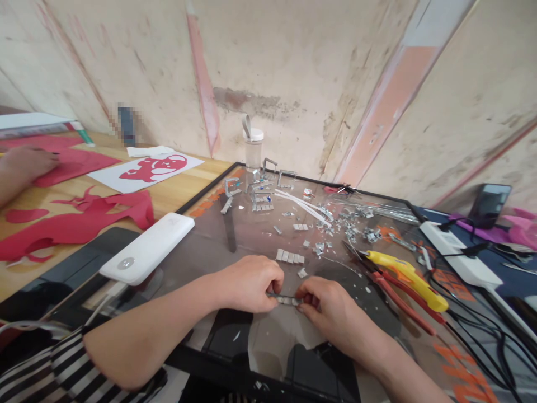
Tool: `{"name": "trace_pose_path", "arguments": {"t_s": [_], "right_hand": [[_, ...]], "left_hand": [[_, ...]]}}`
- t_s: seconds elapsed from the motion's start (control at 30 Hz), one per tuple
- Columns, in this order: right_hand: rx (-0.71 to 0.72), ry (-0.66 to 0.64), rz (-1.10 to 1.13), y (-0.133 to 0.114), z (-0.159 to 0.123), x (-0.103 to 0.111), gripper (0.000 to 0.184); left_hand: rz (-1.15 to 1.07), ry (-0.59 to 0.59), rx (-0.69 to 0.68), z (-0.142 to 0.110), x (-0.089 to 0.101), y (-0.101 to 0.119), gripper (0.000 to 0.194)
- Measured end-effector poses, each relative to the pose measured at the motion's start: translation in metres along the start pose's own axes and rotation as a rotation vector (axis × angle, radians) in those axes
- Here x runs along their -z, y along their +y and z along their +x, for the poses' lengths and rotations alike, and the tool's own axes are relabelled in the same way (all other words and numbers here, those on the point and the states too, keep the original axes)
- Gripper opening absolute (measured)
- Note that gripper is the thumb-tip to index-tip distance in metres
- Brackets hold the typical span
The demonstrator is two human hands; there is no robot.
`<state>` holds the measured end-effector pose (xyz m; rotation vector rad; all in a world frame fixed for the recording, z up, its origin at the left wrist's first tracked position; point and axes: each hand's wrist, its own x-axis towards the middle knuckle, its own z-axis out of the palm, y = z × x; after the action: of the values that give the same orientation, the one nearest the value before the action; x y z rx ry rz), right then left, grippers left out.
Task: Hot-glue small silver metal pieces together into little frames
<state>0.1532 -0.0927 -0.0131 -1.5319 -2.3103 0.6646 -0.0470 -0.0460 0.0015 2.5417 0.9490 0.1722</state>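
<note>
Low over the near part of the dark glossy board point(197, 246), my left hand point(251, 282) pinches the left end of a thin strip of small grey squares point(287, 300). The strip's right end is between the thumb and fingers of my right hand point(323, 302). It lies nearly level, and my fingertips hide both its ends. A similar row of grey squares point(290, 257) rests just beyond my hands, with a shorter row point(300, 227) farther back. Small silvery scraps point(321, 248) are scattered around them. What the squares are made of I cannot tell.
At right lie a yellow glue gun point(406, 277), red-handled pliers point(405, 308), black cables and a white power strip point(459, 254). A white power bank point(149, 249) is at left. A lidded jar point(254, 148) stands behind. Another person's hand point(29, 164) rests on red paper point(79, 165).
</note>
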Motion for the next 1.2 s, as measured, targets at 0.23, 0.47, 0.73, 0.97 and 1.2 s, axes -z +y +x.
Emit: {"name": "trace_pose_path", "arguments": {"t_s": [0.23,0.47,0.73,0.97,1.2], "right_hand": [[-0.028,-0.047,0.066,-0.002,-0.001,0.007,0.018],[-0.077,-0.044,0.086,0.003,-0.005,0.024,0.017],[-0.051,-0.021,0.051,0.001,-0.005,0.02,0.014],[-0.035,-0.033,0.044,0.0,-0.005,0.015,0.014],[-0.064,-0.031,0.042,-0.002,-0.003,0.014,0.014]], "left_hand": [[-0.017,-0.011,0.011,0.001,0.002,0.001,0.008],[-0.209,-0.032,0.06,-0.003,0.012,-0.008,0.018],[-0.274,-0.145,0.103,-0.005,0.02,-0.014,0.008],[-0.223,-0.179,0.109,-0.003,0.014,-0.013,0.011],[-0.196,-0.141,0.082,-0.003,0.013,-0.013,0.011]]}}
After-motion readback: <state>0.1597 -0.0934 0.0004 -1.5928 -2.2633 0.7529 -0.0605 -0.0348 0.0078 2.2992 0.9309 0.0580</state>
